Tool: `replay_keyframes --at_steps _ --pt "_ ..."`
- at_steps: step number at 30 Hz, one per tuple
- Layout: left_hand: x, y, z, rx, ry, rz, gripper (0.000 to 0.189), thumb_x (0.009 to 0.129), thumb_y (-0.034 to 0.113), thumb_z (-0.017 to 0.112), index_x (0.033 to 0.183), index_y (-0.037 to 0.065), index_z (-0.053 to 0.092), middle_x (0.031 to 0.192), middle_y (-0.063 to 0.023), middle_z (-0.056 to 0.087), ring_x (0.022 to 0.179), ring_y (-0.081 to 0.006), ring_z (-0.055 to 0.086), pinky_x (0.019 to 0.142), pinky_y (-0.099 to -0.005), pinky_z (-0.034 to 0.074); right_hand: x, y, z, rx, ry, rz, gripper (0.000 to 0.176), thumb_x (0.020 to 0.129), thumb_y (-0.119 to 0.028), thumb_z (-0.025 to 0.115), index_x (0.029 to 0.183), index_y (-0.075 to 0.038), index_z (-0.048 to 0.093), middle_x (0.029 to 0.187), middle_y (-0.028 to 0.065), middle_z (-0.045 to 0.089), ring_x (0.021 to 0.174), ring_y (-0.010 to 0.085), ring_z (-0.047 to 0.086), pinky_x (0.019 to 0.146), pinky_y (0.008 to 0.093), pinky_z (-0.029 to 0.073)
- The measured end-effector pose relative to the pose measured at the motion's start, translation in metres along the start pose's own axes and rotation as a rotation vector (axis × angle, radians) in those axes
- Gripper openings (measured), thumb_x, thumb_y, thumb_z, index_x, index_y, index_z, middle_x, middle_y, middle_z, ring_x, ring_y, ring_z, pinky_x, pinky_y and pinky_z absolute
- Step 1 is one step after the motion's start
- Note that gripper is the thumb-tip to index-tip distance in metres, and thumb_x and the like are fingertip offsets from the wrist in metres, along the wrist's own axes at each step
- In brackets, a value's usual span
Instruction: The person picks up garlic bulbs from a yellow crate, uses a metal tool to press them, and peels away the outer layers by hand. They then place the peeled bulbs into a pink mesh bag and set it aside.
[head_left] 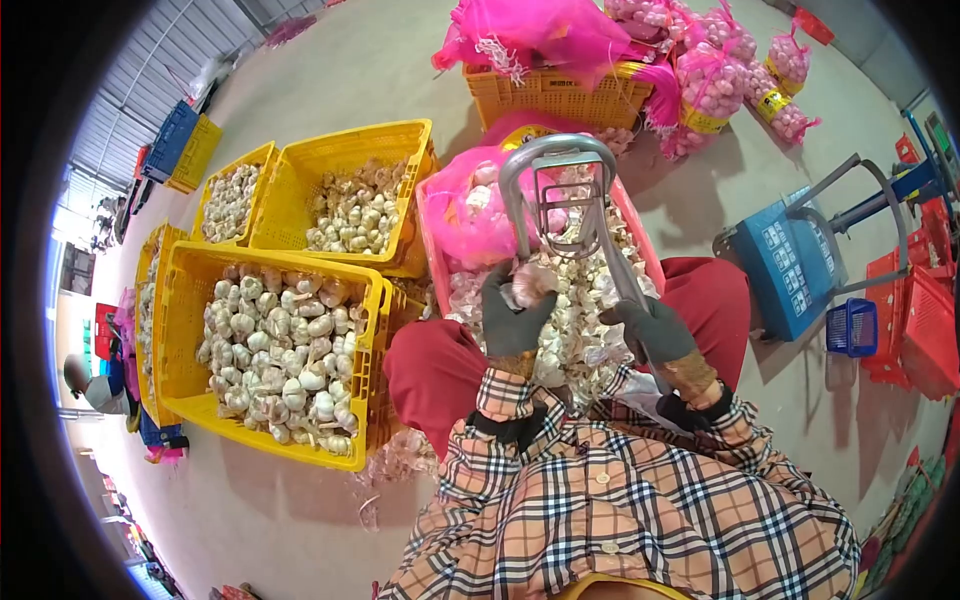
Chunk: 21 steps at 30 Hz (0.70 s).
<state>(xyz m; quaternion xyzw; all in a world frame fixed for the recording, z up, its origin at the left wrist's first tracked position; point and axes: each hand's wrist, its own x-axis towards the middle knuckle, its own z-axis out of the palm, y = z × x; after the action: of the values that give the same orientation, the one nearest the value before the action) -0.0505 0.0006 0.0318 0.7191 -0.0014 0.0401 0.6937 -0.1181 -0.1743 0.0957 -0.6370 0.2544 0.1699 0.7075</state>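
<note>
The gloved left hand (512, 318) has its fingers bent around a garlic bulb (535, 285), holding it over the near-left part of a pink plastic crate (432, 240). The bulb is rounded, with papery, purple-tinged skin; the fingertips behind it are hidden. The gloved right hand (650, 335) has its fingers closed around a smooth grey metal bar (625, 272). Both gloves are dark grey fabric with brown, stained-looking cuffs.

The bar slopes down from a tubular metal arch (560, 145), which stands over the crate and encloses a rectangular rod frame (556, 200). The bar's lower end passes out of sight under the right forearm. In the crate lie loose garlic and papery skins (575, 340), alongside a sheer pink mesh bag (470, 205) containing bulbs. The near rim is hidden by the hands and plaid sleeves.

Red trouser legs (425, 375) flank the crate. To the left, a rigid yellow crate (290, 440) with perforated walls holds pale, rounded bulbs (280, 350); two similar crates behind it also hold garlic, and a further one at far left is partly hidden.

To the right stands a blue box-shaped unit (785, 265) with white panels; their markings are too small to read. The dark lens border cuts off the outer edges.
</note>
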Motion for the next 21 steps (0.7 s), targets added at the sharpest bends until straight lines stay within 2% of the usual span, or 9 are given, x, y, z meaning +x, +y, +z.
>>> replay_keyframes --at_steps 2,4,8,9,12,14,17,19,21 --pt "-0.002 0.008 -0.001 0.179 -0.086 0.052 0.060 0.068 0.009 0.068 0.121 -0.001 0.042 0.112 -0.0104 0.052 0.099 -0.0176 0.052 0.082 -0.0285 0.045 -0.008 -0.008 0.004 0.010 0.007 0.007 0.032 0.081 -0.033 0.062 0.092 -0.002 0.062 0.052 -0.0031 0.042 0.042 0.0058 0.037 0.039 0.0218 0.030" --pt "0.000 0.010 0.007 -0.131 -0.217 -0.044 0.061 0.068 0.002 0.067 0.122 -0.003 0.040 0.116 -0.0096 0.048 0.101 -0.0180 0.049 0.086 -0.0285 0.042 -0.010 -0.009 0.005 -0.093 0.074 0.037 0.036 0.081 -0.037 0.061 0.093 -0.002 0.062 0.052 -0.0026 0.043 0.042 0.0062 0.038 0.039 0.0224 0.031" --pt "0.009 0.005 0.011 -0.405 -0.334 -0.342 0.068 0.068 0.003 0.069 0.128 0.001 0.037 0.119 -0.0082 0.046 0.088 -0.0083 0.050 0.071 -0.0213 0.044 -0.012 -0.011 0.003 -0.099 0.062 0.055 0.042 0.080 -0.042 0.062 0.094 -0.002 0.061 0.053 -0.0015 0.044 0.044 0.0067 0.040 0.041 0.0230 0.032" --pt "0.007 0.005 0.012 -0.331 -0.317 -0.330 0.070 0.068 0.003 0.070 0.130 0.001 0.035 0.116 -0.0075 0.049 0.078 -0.0044 0.049 0.063 -0.0175 0.041 -0.013 -0.010 0.002 -0.137 0.080 0.069 0.045 0.080 -0.043 0.061 0.095 -0.001 0.061 0.055 -0.0009 0.046 0.045 0.0072 0.042 0.042 0.0233 0.034" --pt "0.010 0.014 0.016 -0.279 -0.361 -0.377 0.070 0.069 0.003 0.070 0.130 0.001 0.036 0.108 -0.0069 0.054 0.072 -0.0047 0.049 0.060 -0.0174 0.041 -0.011 -0.007 -0.001 -0.190 0.107 0.093 0.048 0.080 -0.045 0.061 0.096 0.000 0.060 0.058 0.0002 0.049 0.049 0.0079 0.046 0.045 0.0239 0.037" --pt "0.009 0.023 0.015 -0.170 -0.358 -0.443 0.064 0.072 0.002 0.068 0.129 0.000 0.037 0.100 -0.0051 0.058 0.071 -0.0063 0.051 0.062 -0.0197 0.043 -0.010 -0.006 -0.002 -0.208 0.111 0.103 0.049 0.080 -0.045 0.061 0.097 0.001 0.059 0.059 0.0007 0.050 0.051 0.0082 0.048 0.047 0.0240 0.038" --pt "0.010 0.018 0.017 -0.419 -0.369 -0.342 0.054 0.076 0.006 0.065 0.125 0.000 0.042 0.096 -0.0039 0.059 0.070 -0.0091 0.054 0.064 -0.0226 0.045 -0.010 -0.004 -0.005 -0.251 0.098 0.085 0.050 0.080 -0.044 0.061 0.098 0.002 0.059 0.060 0.0012 0.051 0.054 0.0083 0.049 0.049 0.0243 0.039" --pt "0.008 0.007 0.015 -0.650 -0.389 -0.528 0.043 0.081 0.012 0.062 0.119 0.001 0.047 0.095 -0.0042 0.059 0.073 -0.0117 0.055 0.065 -0.0242 0.045 -0.010 -0.002 -0.007 -0.158 0.048 0.093 0.045 0.080 -0.042 0.061 0.093 0.001 0.059 0.060 0.0010 0.051 0.051 0.0081 0.047 0.047 0.0243 0.038" --pt "0.006 0.006 0.017 -0.728 -0.389 -0.540 0.039 0.081 0.015 0.063 0.116 0.001 0.050 0.094 -0.0045 0.059 0.074 -0.0122 0.055 0.065 -0.0238 0.045 -0.013 -0.009 -0.006 -0.138 0.027 0.117 0.042 0.081 -0.040 0.060 0.091 0.001 0.059 0.059 0.0007 0.049 0.050 0.0078 0.046 0.045 0.0239 0.037"
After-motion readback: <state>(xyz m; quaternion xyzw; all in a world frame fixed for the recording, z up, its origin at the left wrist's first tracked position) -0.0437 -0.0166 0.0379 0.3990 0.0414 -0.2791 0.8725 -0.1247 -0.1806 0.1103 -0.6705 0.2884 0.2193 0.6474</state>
